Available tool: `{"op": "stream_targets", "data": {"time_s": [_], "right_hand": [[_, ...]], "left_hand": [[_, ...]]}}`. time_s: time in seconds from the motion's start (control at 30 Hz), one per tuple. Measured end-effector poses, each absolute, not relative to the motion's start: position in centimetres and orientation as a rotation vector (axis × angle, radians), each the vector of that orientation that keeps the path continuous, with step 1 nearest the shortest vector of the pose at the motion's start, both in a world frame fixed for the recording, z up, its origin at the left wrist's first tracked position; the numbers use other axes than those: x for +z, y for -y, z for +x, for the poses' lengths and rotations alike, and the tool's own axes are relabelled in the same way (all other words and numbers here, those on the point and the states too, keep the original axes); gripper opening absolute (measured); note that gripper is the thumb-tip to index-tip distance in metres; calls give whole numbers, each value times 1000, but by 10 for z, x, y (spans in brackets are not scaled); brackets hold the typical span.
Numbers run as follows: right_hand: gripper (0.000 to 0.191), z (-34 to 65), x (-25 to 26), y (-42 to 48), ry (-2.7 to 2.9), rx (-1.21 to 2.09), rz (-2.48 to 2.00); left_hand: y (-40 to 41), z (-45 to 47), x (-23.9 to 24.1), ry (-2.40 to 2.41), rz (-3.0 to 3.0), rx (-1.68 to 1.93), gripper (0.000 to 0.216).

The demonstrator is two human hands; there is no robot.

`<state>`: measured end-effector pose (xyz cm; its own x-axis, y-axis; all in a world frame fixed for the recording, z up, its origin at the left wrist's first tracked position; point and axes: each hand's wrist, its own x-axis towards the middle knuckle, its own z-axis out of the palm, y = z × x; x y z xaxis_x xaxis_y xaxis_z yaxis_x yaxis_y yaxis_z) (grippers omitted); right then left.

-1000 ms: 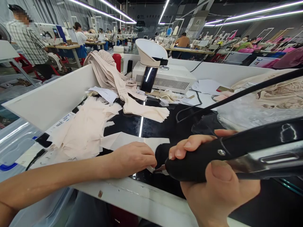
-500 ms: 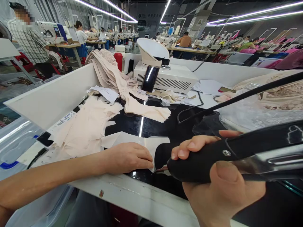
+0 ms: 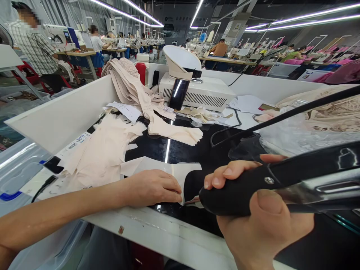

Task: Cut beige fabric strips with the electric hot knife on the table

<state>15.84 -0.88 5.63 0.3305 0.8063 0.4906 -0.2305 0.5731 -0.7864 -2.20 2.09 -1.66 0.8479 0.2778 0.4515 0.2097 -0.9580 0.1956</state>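
Observation:
My left hand (image 3: 153, 187) lies flat at the table's front edge, its fingers together and pressing on a pale sheet (image 3: 187, 169) with a notched right side. My right hand (image 3: 261, 225) is closed around a black handheld tool (image 3: 236, 197) with a metal lever along its side. The tool's nose points left, close to my left fingertips and the sheet's edge. Its exact kind and its working tip are unclear. Left of the sheet lies a heap of pale cut fabric pieces (image 3: 104, 150). A fabric strip (image 3: 174, 132) lies farther back.
A white vented box (image 3: 197, 95) stands at the back, with a black phone (image 3: 179, 93) leaning on it and a visor (image 3: 180, 62) on top. A black cable (image 3: 281, 114) crosses the right side. Plastic-wrapped fabric (image 3: 309, 123) lies at right. A co-worker (image 3: 30, 48) is at far left.
Almost nothing differs. Both hands and the black tool hold nearly the same positions, with only a tiny shift of the tool.

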Motion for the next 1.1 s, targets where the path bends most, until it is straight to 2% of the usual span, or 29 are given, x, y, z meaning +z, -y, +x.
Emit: {"op": "stream_targets", "data": {"time_s": [1.1], "right_hand": [[42, 156, 51, 7, 993, 769, -622]], "left_hand": [[-22, -23, -21, -376, 2843, 782, 29]]}}
